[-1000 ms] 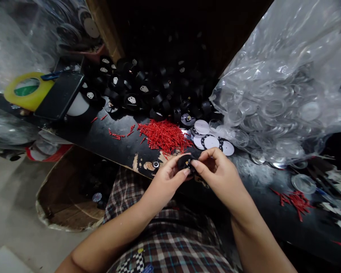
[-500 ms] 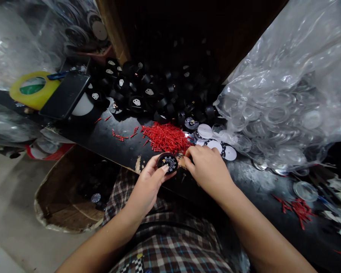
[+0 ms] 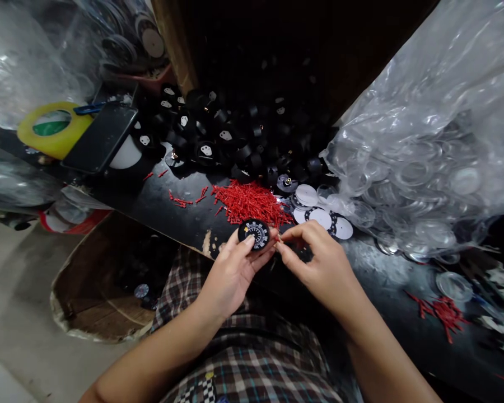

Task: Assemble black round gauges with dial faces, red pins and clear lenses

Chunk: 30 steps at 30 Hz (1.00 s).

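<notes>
My left hand [image 3: 231, 268] is closed around a small round gauge [image 3: 260, 235] with a black dial and white numbers, its thumb pressing on the dial face. Just to the right, my right hand [image 3: 315, 252] pinches a small red pointer [image 3: 278, 239] between thumb and forefinger, close to the left fingertips. Most of that pointer is hidden by the fingers. Beyond both hands lies a heap of red pointers [image 3: 250, 201] on the black tabletop [image 3: 185, 224].
Black gauge housings [image 3: 205, 150] are piled at the back. White and black dial discs [image 3: 320, 217] lie right of the heap, beside a plastic bag of clear covers [image 3: 411, 173]. At left are a phone [image 3: 103, 140] and yellow tape roll [image 3: 56, 145]; below stands a bin [image 3: 96, 313].
My right hand has come away from the heap's edge toward me, with a red pointer now showing at its fingertips. The gauge has shifted slightly right and up, its dial turned more toward view.
</notes>
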Each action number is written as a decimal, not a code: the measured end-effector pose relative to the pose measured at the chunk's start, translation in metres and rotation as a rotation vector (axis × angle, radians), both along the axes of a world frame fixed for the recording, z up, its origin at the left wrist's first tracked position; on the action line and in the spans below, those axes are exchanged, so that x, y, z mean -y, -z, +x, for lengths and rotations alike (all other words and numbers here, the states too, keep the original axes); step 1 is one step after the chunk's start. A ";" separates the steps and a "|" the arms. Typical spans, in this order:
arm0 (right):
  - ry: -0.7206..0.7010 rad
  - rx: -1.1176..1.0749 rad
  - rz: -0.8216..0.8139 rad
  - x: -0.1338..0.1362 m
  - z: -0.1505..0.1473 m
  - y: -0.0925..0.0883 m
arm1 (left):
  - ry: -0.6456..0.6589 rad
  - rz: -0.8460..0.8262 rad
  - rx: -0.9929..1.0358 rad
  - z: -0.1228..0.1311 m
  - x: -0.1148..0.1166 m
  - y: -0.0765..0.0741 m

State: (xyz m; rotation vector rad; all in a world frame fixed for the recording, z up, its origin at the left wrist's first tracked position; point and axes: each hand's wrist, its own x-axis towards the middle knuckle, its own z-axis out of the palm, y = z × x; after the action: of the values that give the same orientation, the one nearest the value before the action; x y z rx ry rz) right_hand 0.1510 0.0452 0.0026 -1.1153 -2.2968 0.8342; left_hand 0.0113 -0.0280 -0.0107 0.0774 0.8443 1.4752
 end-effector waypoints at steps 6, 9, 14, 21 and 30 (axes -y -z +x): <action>0.009 -0.045 -0.072 0.004 -0.001 -0.011 | -0.053 0.038 -0.195 0.002 0.000 0.000; 0.016 -0.128 -0.159 0.008 -0.002 -0.014 | -0.018 0.009 -0.298 0.005 -0.006 0.005; 0.018 -0.029 -0.103 0.009 -0.004 -0.013 | 0.097 0.051 -0.347 0.014 -0.009 0.009; 0.019 -0.038 -0.113 0.012 -0.002 -0.018 | 0.116 0.111 -0.546 0.009 -0.003 0.000; 0.013 -0.024 -0.108 0.020 -0.001 -0.021 | 0.105 0.111 -0.748 0.008 0.001 -0.006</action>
State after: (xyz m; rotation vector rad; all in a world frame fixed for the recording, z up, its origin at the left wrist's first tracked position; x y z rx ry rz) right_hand 0.1499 0.0256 0.0239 -1.1584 -2.2461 0.9718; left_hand 0.0196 -0.0292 -0.0047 0.7821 1.3258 1.3955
